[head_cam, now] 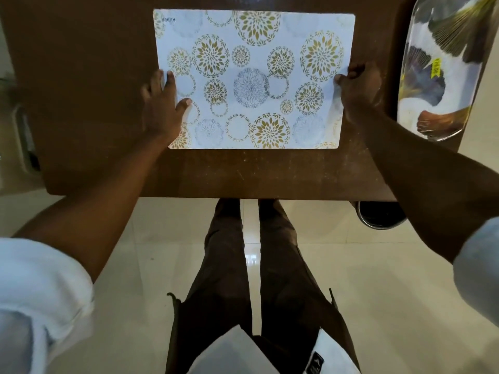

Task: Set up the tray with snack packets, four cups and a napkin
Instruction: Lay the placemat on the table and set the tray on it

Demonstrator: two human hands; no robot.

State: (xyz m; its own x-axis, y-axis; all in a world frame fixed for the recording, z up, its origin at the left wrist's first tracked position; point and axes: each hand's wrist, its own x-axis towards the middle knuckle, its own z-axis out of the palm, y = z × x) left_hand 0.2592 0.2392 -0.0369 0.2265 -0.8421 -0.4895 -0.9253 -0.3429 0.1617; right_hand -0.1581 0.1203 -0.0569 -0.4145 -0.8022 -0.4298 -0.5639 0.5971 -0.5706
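I see the brown table (81, 103) filling the view, with a flower-patterned placemat (253, 49) flat in the middle. The leaf-print tray (432, 28) sits at the table's right edge, apart from the mat. My left hand (162, 106) presses on the mat's left edge, fingers spread wide. My right hand (359, 87) pinches its right edge, fingers curled. There's a yellow sticker (436, 68) on the tray.

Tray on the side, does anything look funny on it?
Yes. A yellow sticker is stuck on the tray, like a shop label left on. The placemat looks flat and straight.
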